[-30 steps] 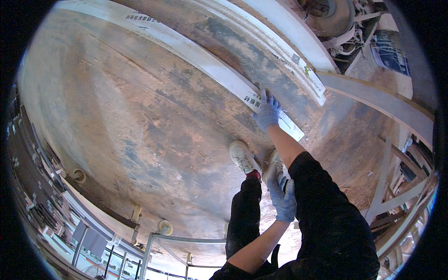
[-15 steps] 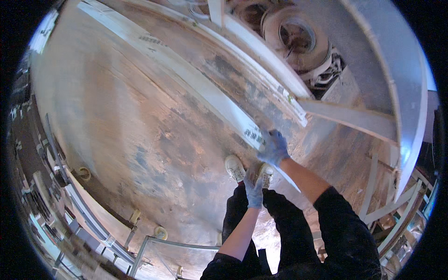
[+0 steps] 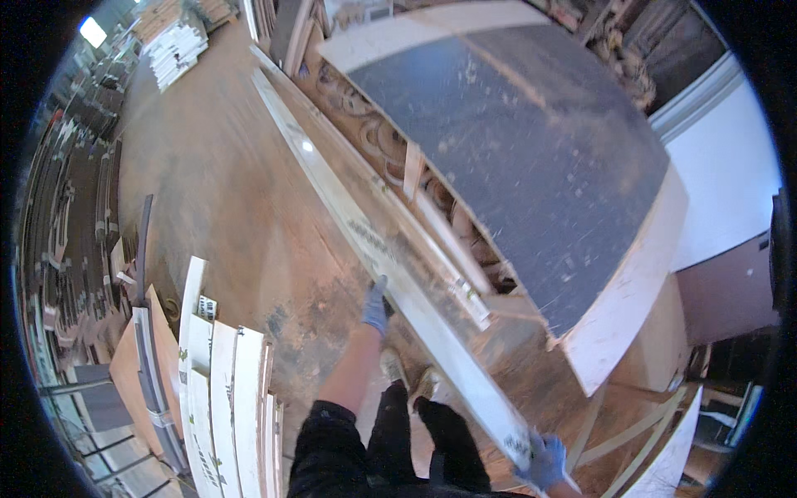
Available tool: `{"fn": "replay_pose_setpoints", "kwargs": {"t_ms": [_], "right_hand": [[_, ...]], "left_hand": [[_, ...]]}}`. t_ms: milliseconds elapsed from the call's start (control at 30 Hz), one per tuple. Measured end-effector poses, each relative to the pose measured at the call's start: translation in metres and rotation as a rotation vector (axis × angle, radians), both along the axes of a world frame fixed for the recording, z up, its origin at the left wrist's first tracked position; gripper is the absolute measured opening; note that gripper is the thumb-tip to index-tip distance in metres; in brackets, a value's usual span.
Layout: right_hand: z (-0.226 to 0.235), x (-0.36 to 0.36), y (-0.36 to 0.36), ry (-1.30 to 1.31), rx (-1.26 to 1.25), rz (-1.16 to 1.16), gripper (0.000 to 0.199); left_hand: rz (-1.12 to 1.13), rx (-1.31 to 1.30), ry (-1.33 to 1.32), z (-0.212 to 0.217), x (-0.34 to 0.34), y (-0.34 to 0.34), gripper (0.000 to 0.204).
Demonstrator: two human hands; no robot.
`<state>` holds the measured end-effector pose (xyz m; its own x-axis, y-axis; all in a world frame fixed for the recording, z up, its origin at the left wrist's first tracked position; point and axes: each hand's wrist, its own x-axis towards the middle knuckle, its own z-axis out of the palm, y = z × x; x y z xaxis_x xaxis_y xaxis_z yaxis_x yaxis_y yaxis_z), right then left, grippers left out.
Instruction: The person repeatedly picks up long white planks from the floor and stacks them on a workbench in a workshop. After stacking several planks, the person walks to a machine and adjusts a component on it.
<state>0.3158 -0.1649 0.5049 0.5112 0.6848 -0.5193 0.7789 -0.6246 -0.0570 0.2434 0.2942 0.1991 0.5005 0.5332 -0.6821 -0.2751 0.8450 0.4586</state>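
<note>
Two support points serve the long white board [image 3: 415, 303], which runs diagonally in front of the person, from upper left to lower right. The right hand [image 3: 544, 461] grips the near end, presumably to control direction. The left hand [image 3: 375, 310] is at the left edge, farther along; this spacing presumably balances the long overhang beyond it. The left-hand fingers are mostly out of sight; whether they curl around the board cannot be told. The shoes [image 3: 426, 386] stand left of the board, apparently keeping its line unobstructed.

A narrow white strip [image 3: 469, 305] lies to the right, roughly parallel to the board. Beyond it, a large dark panel [image 3: 515, 158] partly hides ring-shaped items [image 3: 378, 137]; their number and material are unclear. Several stacked white planks [image 3: 220, 390] at lower left are cut off by the lower edge of view. Contact between the board's far end and the floor cannot be determined.
</note>
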Motion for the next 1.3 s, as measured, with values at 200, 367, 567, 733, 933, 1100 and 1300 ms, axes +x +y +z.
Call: {"fn": "replay_pose_setpoints", "kwargs": {"t_ms": [200, 367, 567, 733, 933, 1100, 1300], "right_hand": [[0.19, -0.035, -0.099, -0.18, -0.105, -0.1, 0.036], [0.19, 0.019, -0.149, 0.696, 0.348, -1.135, 0.038], [0.049, 0.067, 0.084, 1.066, 0.025, -0.719, 0.053], [-0.018, 0.042, 0.191, 1.078, -0.162, -0.617, 0.07], [0.0, 0.041, 0.137, 1.295, -0.08, -0.639, 0.065], [0.051, 0.068, 0.086, 1.102, 0.177, -0.267, 0.058], [0.082, 0.123, 0.033, 0.991, 0.226, -0.317, 0.055]], "left_hand": [[-0.038, -0.226, 0.002, 0.072, 0.019, 0.041, 0.065], [-0.002, -0.344, 0.027, 0.167, 0.013, -0.079, 0.071], [-0.544, -0.548, -0.13, 0.283, -0.023, -0.237, 0.071], [-0.839, -0.242, -0.253, 0.281, -0.055, -0.265, 0.077], [-0.395, -0.522, -0.02, 0.198, -0.043, -0.173, 0.075], [-0.148, -0.614, -0.156, 0.237, 0.01, -0.158, 0.073], [0.052, -0.406, -0.082, 0.269, 0.063, -0.21, 0.078]]}}
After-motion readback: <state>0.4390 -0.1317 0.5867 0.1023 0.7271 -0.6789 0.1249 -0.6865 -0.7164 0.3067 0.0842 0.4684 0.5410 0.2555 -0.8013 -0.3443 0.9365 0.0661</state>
